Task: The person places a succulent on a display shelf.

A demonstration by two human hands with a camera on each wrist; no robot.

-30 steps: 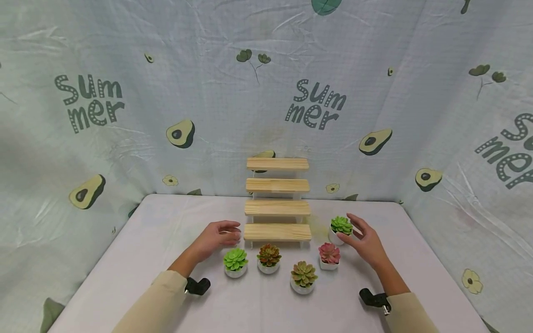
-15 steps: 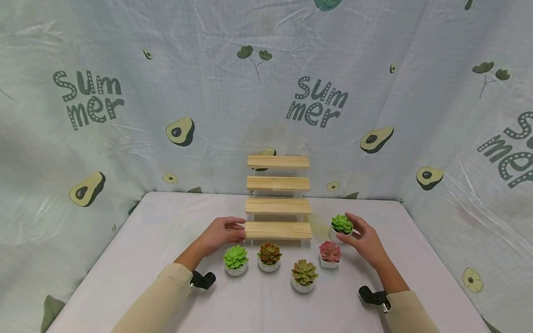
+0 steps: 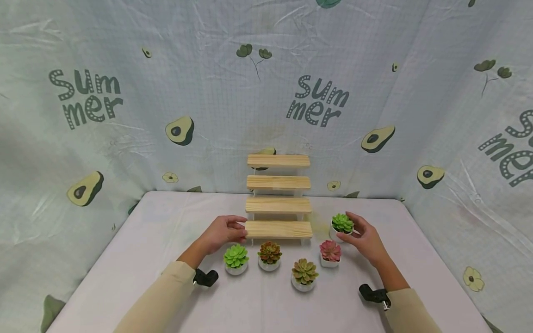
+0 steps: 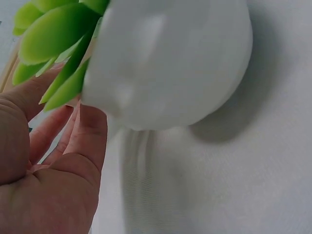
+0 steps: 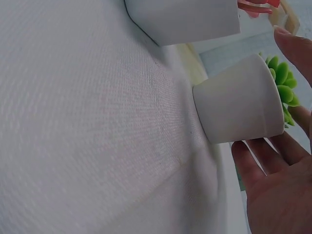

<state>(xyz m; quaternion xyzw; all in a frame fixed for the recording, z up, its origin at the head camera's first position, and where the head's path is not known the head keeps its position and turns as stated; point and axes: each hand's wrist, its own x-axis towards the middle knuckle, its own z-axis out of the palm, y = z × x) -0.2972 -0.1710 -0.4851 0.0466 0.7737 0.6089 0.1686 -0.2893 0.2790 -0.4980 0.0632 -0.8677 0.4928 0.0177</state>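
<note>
My left hand point(image 3: 222, 233) is at the left end of the lowest wooden shelf point(image 3: 278, 229) of a tiered display stand. Its fingers are bent, and the left wrist view hides their tips behind a bright green succulent point(image 4: 58, 39) in a white pot point(image 4: 170, 58). My right hand point(image 3: 366, 238) curves around another green succulent point(image 3: 342, 223) in a white pot point(image 5: 239, 102) standing right of the stand. In the right wrist view its fingers reach the pot's side, while the thumb point(image 5: 295, 48) is apart from the pot.
Near the stand's front are a reddish-brown succulent point(image 3: 269, 253), an olive-green succulent point(image 3: 304, 273) and a pink succulent point(image 3: 331, 252), each in a white pot. A patterned curtain point(image 3: 208, 92) hangs behind the white table point(image 3: 200, 305). Black cameras sit on both wrists.
My left hand has moved slightly right and away from me, reaching the lowest shelf's end. The right hand stays around the green succulent's pot. The head view has shifted slightly.
</note>
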